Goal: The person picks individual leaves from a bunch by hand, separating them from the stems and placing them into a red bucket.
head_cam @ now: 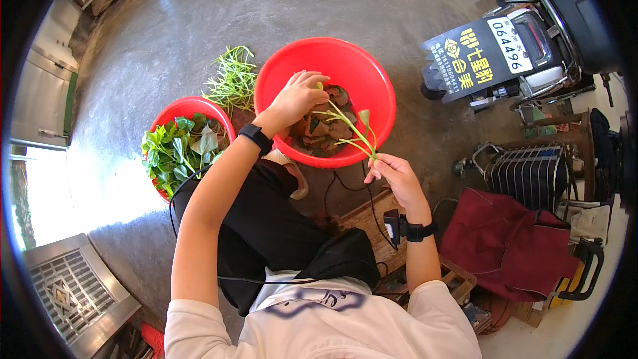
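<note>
My right hand [393, 175] grips the lower end of a green leafy stem sprig [355, 131] just outside the near right rim of a large red plastic basin [344, 57]. Over that basin, my left hand [300, 96] has its fingertips closed at the sprig's far end, partly hiding it. Brownish-green leaves [319, 132] lie in the bottom of the large basin. To its left, a smaller red basin [187, 103] is heaped with green leafy vegetables [182, 147]. A pile of thin stripped stems [230, 77] rests on the concrete floor behind it.
A motor scooter [531, 42] with a plate and printed mudguard stands at the right. Nearer are a folding metal cart [526, 174] and a dark red fabric bag [498, 244]. A black cable [371, 204] hangs by the wooden seat [374, 222]. A metal door [79, 291] is at lower left.
</note>
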A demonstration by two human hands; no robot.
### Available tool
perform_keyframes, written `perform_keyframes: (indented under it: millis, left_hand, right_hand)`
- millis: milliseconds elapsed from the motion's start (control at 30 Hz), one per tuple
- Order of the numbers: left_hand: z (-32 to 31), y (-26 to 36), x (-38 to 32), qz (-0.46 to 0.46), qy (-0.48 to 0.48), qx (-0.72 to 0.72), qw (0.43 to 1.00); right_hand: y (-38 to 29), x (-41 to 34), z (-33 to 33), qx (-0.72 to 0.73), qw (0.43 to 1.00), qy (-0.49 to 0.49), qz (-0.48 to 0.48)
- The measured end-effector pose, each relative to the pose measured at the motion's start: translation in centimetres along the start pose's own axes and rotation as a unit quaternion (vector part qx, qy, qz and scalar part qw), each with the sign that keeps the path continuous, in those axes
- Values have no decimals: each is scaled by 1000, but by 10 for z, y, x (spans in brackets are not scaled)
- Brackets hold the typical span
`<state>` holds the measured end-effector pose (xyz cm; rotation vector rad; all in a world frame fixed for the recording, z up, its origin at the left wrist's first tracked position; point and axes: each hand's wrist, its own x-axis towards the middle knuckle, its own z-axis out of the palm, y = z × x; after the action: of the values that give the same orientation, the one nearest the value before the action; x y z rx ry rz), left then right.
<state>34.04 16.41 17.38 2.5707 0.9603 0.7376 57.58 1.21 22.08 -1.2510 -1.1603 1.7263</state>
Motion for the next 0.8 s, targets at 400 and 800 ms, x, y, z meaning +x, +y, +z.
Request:
perform_keyframes:
  millis: [400,800]
  left_hand:
    - [-7,29,19,5,31,-24,999]
    - [-8,31,6,93,-147,112,978]
  right_hand:
    - [-4,14,23,-390,912,66,-106]
    - [-10,11,19,-554,811,85,-167]
